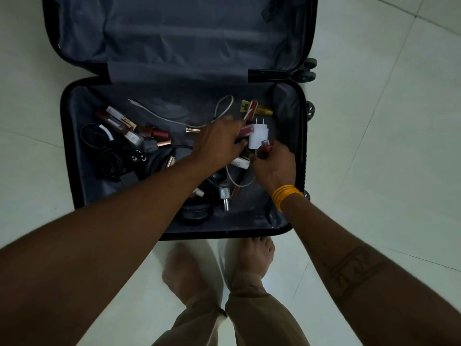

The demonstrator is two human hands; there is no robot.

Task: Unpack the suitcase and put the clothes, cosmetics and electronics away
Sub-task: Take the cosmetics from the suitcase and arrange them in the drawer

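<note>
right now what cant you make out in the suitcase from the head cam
- Left hand: its fingers blur, and its grip is unclear.
- Items under both forearms: hidden in the head view.
- Labels on the small bottles: too small, dim.
- Suitcase lid: its top is cut off by the frame edge.

Looks like a home interior. Pale tiled floor (399,121), bare feet (252,255), open suitcase (287,221) lying flat on it.

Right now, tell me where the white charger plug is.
White charger plug: right part of the suitcase's near half, between the left hand and right hand.
</note>
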